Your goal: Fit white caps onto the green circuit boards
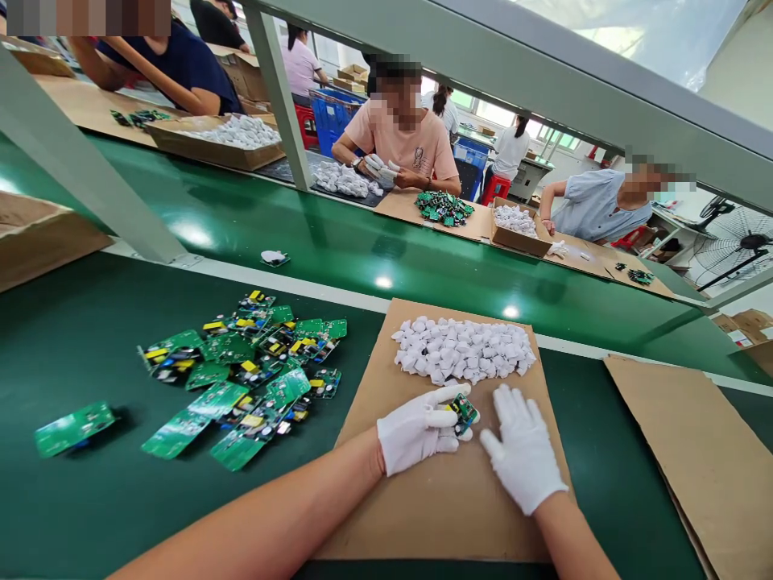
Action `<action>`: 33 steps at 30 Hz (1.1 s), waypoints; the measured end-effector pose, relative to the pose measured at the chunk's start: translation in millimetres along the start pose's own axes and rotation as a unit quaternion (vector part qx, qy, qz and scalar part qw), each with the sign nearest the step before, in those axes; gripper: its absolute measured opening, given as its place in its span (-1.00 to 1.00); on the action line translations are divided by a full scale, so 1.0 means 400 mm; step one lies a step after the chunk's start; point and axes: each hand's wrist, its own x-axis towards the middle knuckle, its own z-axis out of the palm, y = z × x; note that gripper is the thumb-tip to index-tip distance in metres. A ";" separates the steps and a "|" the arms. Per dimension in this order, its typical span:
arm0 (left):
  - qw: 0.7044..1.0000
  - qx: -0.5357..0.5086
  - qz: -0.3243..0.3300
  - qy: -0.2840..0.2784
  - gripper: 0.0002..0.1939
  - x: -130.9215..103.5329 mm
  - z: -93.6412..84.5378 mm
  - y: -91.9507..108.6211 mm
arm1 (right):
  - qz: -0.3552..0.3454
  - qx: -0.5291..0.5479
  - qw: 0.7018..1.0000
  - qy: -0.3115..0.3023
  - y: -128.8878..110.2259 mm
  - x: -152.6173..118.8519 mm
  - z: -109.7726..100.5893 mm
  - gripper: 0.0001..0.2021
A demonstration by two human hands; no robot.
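Note:
My left hand (426,427), in a white glove, holds a small green circuit board (464,413) with a yellow part between thumb and fingers. Just right of it, my right hand (522,447), also gloved, is open, fingers spread over the cardboard sheet (447,515) and holding nothing. Beyond both hands, a heap of small white pieces (462,350) lies on the cardboard. Left of the cardboard is a pile of green circuit boards (254,358) with yellow, black and blue parts. One separate board (76,427) lies farther left.
Another cardboard piece (700,451) lies at the right, and a cardboard box edge (42,234) at the left. A green belt (338,242) crosses behind a metal frame (274,97), carrying one white-topped board (275,258). Several people sit across it.

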 end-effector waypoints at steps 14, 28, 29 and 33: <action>1.000 0.023 0.005 -0.004 -0.74 0.004 0.010 0.000 | -0.051 0.020 0.998 0.019 0.002 0.006 0.018 -0.38; 0.998 0.041 0.025 0.028 -0.58 0.006 0.013 0.005 | 0.153 0.352 0.912 0.143 0.019 0.046 -0.054 -0.64; 0.998 0.038 0.033 0.026 -0.62 0.008 0.012 0.006 | 0.164 0.406 0.887 0.149 0.004 0.045 -0.069 -0.65; 0.998 0.015 0.059 0.031 -0.69 0.014 0.007 0.007 | 0.144 0.569 0.799 0.136 -0.041 0.039 -0.095 -0.69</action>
